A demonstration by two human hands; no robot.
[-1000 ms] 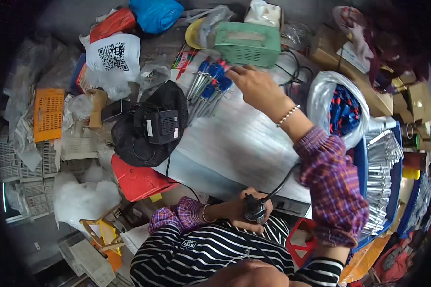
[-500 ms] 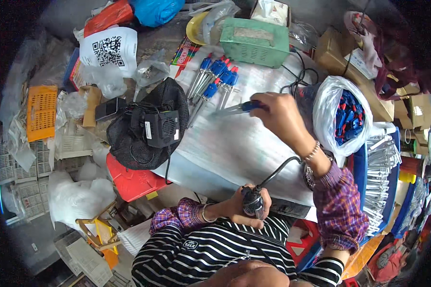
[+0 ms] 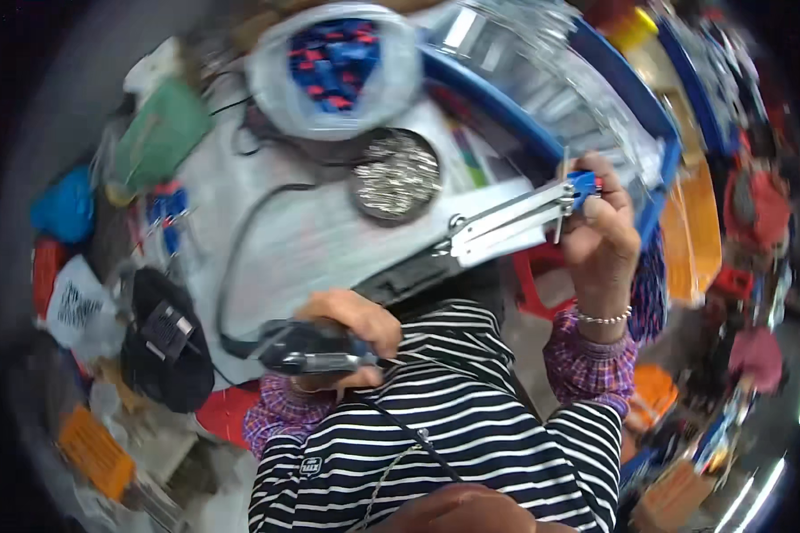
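Observation:
My left hand [image 3: 351,322] is wrapped around a dark corded electric screwdriver [image 3: 304,348], held near my striped shirt. In my right hand [image 3: 603,235] is a long silver metal part [image 3: 507,227] made of flat strips, pinched at its blue plastic end [image 3: 583,185]. The part's far end reaches left, over a black bar-shaped fixture [image 3: 407,277] at the table's near edge; whether they touch I cannot tell. A round dish [image 3: 357,197] full of small shiny metal pieces stands beyond it. Motion blurs the view somewhat.
A white bag [image 3: 406,75] holds blue and red plastic parts. To its right, a blue tray [image 3: 498,105] carries many silver metal parts. Blue-handled tools [image 3: 167,211], a green metal box [image 3: 162,138] and a black mesh bag [image 3: 151,377] lie left. The screwdriver's cord [image 3: 231,258] loops across the table.
The view has swung to the right. My right hand has moved away from the pile of blue-handled tools to beside the blue tray, now with a silver part. My left hand keeps the screwdriver.

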